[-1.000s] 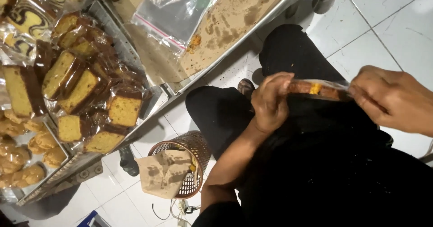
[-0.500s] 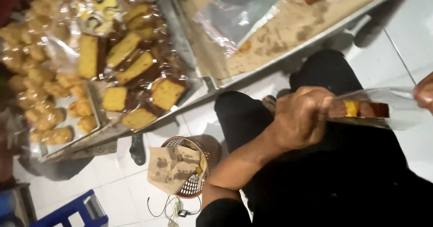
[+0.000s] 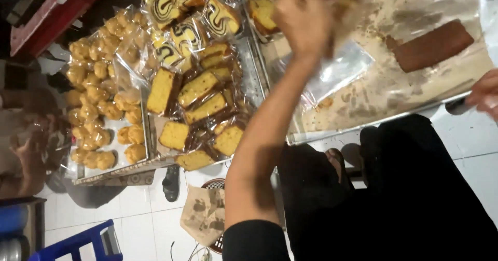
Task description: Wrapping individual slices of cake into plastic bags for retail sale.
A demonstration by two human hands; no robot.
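Two hands in shot. The left hand [image 3: 301, 17] is up at the top middle of the frame, arm stretched out over the trays, fingers curled around something brownish and blurry [image 3: 345, 9]. It looks like a wrapped cake piece, but it's too smeared to be sure, and I can't tell which way it points. The right hand [image 3: 485, 92] is barely in at the right edge; only part of it shows, so I can't say if it's open or closed.

Upper right there's one dark brown cake slab [image 3: 433, 46] lying on crumb-covered paper in a metal tray [image 3: 373, 123], long axis running from lower left to upper right. One clear plastic bag [image 3: 340, 74] lies just left of it.

Centre frame is a pile of bagged yellow cake slices [image 3: 199, 103], roughly eight or nine showing, with about four marbled ones [image 3: 181, 12] above. On the left is a heap of small golden puffs [image 3: 98, 100], way too many to count. One wicker basket [image 3: 215, 217] sits on the floor at the bottom.
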